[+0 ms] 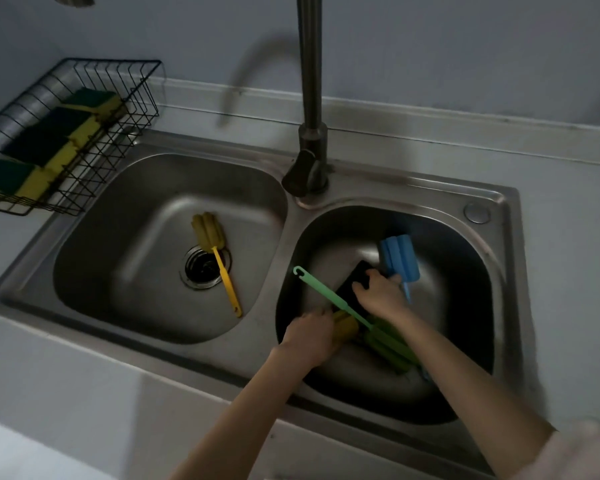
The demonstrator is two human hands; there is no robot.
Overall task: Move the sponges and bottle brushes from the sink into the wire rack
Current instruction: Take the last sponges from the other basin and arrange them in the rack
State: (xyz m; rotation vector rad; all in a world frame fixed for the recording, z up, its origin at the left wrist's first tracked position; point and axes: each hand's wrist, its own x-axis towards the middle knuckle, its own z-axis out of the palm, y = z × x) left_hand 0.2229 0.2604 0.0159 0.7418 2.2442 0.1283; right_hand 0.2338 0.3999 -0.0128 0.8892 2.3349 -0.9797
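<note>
While no writing shows, both hands (378,294) grip sponges (355,278).

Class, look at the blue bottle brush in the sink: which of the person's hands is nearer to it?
The right hand is nearer, right beside the blue bottle brush in the right basin. The left hand is farther, down-left past the green brush.

A tall metal faucet (310,98) rises behind the basins, before a grey wall (465,46).
</note>
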